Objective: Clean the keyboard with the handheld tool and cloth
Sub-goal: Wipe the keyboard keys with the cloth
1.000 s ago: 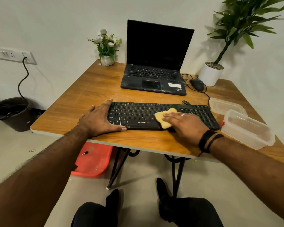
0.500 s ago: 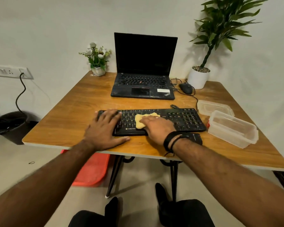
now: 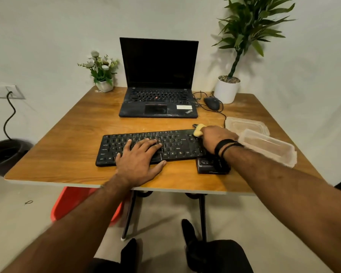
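The step in hand is judged to be the wiping pass with the cloth (image 3: 198, 130). The right hand (image 3: 217, 137) presses the cloth, a small pale yellow wad, soft and crumpled, onto the far right corner of the keyboard (image 3: 177, 143). The fingers of this hand are curled around the cloth and grasp it; only a lobe of it shows beyond the fingertips.

The left hand (image 3: 139, 159) lies flat on the keys left of centre, fingers released and spread, thumb on the tabletop (image 3: 67, 146) at the near edge. It grasps nothing and appears to brace the keyboard against sliding.

The keyboard is a flat black slab with low rectangular keys, matte, with pale legends. It lies across the wood-grain tabletop, smooth laminate with a light edge band. A small dark boxy object (image 3: 213, 166), possibly the handheld tool, sits just below the right wrist, touching or nearly touching the keyboard's near edge; its details cannot be told.

The next move calls for light pressure along the key rows toward the left-hand fingers, with the brace held so the slab does not shift.
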